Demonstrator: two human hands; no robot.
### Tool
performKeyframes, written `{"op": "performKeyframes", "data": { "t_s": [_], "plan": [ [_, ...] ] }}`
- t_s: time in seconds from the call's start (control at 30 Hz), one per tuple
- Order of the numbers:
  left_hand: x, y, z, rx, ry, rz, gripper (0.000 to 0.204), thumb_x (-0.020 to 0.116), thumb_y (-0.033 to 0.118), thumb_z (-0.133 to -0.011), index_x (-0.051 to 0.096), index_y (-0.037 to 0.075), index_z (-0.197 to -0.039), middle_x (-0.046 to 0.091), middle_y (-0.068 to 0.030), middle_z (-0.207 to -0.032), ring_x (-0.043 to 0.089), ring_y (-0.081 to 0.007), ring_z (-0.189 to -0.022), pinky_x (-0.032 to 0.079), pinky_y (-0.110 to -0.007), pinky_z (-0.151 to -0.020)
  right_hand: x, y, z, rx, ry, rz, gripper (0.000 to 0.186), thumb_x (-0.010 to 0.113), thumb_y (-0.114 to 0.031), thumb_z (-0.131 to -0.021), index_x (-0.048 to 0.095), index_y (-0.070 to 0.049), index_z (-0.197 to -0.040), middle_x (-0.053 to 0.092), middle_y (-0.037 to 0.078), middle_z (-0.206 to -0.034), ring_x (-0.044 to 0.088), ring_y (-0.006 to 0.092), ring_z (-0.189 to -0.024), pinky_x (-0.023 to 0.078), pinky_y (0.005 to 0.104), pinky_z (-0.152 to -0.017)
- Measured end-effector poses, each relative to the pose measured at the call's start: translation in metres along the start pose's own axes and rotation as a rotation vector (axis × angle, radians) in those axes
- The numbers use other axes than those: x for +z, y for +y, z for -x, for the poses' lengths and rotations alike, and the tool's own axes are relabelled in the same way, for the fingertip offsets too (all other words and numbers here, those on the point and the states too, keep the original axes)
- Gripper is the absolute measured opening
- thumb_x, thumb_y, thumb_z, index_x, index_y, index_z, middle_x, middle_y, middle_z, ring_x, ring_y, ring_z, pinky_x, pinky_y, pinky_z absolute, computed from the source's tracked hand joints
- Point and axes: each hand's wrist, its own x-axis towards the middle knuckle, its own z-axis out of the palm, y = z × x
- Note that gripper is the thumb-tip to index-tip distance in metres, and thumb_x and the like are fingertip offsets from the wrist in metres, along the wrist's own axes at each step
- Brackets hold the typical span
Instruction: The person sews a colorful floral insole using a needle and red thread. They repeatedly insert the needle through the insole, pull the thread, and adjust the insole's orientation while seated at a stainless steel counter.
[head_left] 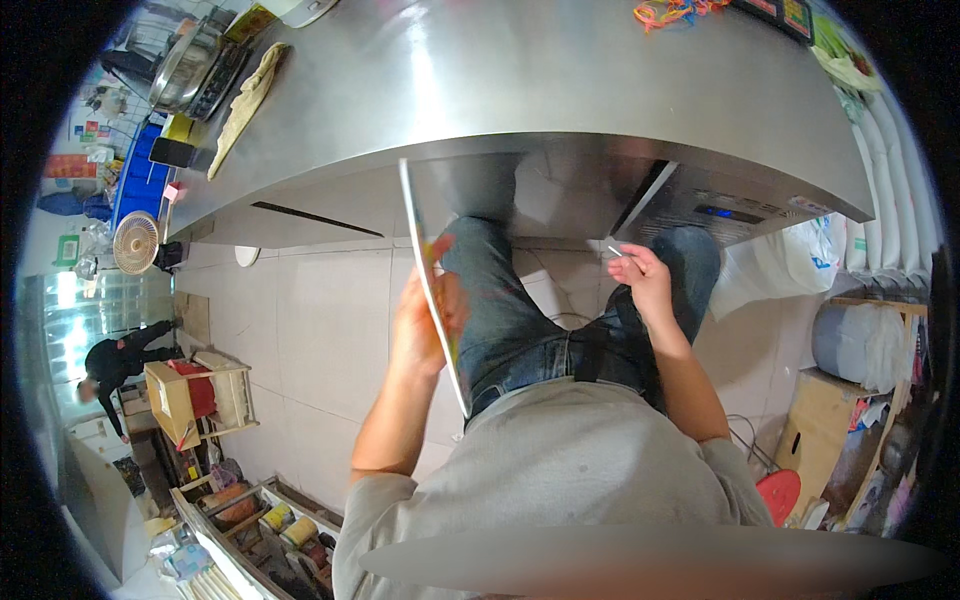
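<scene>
My left hand grips a thin flat panel with a pale edge. The panel stands nearly edge-on to view, so its face barely shows, and its lower end reaches the waist of my grey shirt. Some of the left fingers are visible on the panel's far side. Above my right thigh, my right hand pinches a short, thin white stick between its fingertips; its exact kind is too small to make out. Both hands are below the front edge of a steel counter.
On the counter's left lie a beige cloth and a metal pot; colourful cords lie at its far right. A white plastic bag stands right of my knee. Wooden shelving is at right. Another person bends at far left.
</scene>
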Motion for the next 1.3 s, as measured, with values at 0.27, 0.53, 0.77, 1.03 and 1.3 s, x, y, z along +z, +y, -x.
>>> {"op": "performKeyframes", "data": {
  "t_s": [0.27,0.53,0.77,1.03,1.3],
  "plan": [
    [-0.007,-0.083,-0.046,-0.28,-0.525,0.657,0.066,0.033,0.051,-0.091,0.028,0.002,-0.135,0.043,-0.006,-0.055,0.038,-0.0125,-0.04,0.033,-0.026,-0.041,0.038,-0.092,0.055,-0.244,0.023,0.033,0.009,0.044,-0.005,-0.092,0.05,0.001,-0.094,0.063,0.012,-0.083,0.061,0.0139,-0.071,0.048,0.0244,-0.065],
    [0.007,-0.057,-0.072,-0.295,-0.78,0.886,0.066,0.028,0.048,-0.092,0.018,0.004,-0.141,0.045,-0.0116,-0.061,0.041,-0.0157,-0.047,0.033,-0.028,-0.049,0.102,-0.168,0.041,-1.116,-0.147,0.674,0.024,0.064,0.004,-0.067,0.058,0.0,-0.09,0.053,0.012,-0.086,0.053,0.0274,-0.071,0.045,0.0346,-0.061],
    [0.014,-0.02,-0.112,-0.227,-0.847,0.956,0.058,0.026,0.037,-0.095,0.018,0.001,-0.14,0.048,-0.0124,-0.06,0.041,-0.0156,-0.045,0.033,-0.026,-0.046,0.13,-0.208,-0.014,-1.2,-0.29,0.818,0.031,0.062,0.001,-0.063,0.057,0.003,-0.094,0.052,0.011,-0.088,0.054,0.0246,-0.072,0.046,0.0314,-0.061],
    [0.021,0.017,-0.108,-0.248,-0.682,1.028,0.057,0.025,0.037,-0.096,0.018,0.002,-0.14,0.048,-0.011,-0.061,0.042,-0.015,-0.046,0.034,-0.025,-0.048,0.162,-0.253,-0.019,-1.099,-0.201,0.774,0.028,0.064,0.008,-0.061,0.06,-0.002,-0.086,0.051,0.01,-0.083,0.052,0.0269,-0.07,0.045,0.0342,-0.06],
    [-0.024,-0.042,-0.054,-0.24,-0.681,0.995,0.06,0.023,0.043,-0.095,0.025,0.002,-0.138,0.044,-0.009,-0.049,0.041,-0.0172,-0.037,0.034,-0.027,-0.038,0.18,-0.171,0.035,-1.2,-0.257,0.712,0.024,0.063,0.008,-0.065,0.059,-0.002,-0.087,0.051,0.01,-0.086,0.053,0.0264,-0.074,0.045,0.0342,-0.063]
  ]
}}
